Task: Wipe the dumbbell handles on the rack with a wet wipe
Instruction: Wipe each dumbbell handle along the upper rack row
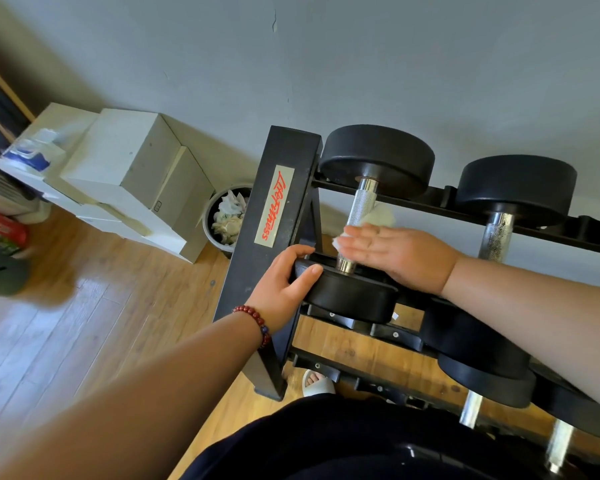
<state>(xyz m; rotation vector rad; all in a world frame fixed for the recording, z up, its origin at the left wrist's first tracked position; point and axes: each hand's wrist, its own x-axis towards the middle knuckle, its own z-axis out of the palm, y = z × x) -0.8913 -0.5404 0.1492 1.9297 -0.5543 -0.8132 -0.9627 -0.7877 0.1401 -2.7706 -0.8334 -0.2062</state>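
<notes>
Room: a grey wall point(361, 64) stands behind everything, with a wood floor point(84, 323) under you.
Far left: white boxes point(129, 161) are stacked against the wall, and just right of them a round bin point(207, 223) holds crumpled paper.
Rack: the black rack point(257, 271) begins right of the bin; its end plate carries a label in red script and slopes down toward your feet.
Left hand: your left hand point(284, 282) grips the near head of the first dumbbell point(354, 299), fingers curled over its rim and thumb laid on its top face; a bracelet point(257, 318) of red beads circles that wrist.
Underfoot: a pale slipper point(317, 382) shows on the floor beneath the rack.
Handle: the knurled steel handle point(361, 202) of that dumbbell runs from the near head up to the far head, which lies by the rack's back rail.
Wipe: the white wipe point(383, 214) is on the handle about halfway along, one edge showing past your fingertips and a puff of it behind your hand.
Right hand: your right hand point(399, 252) lies flat, fingers straight and together pointing left, pressed across the handle over the wipe (no finger is curled round it).
Next along: a second dumbbell point(515, 188) rests to the right on the same tier, apart from the first.
Lower right: more dumbbells point(482, 375) sit on the lower tier.
</notes>
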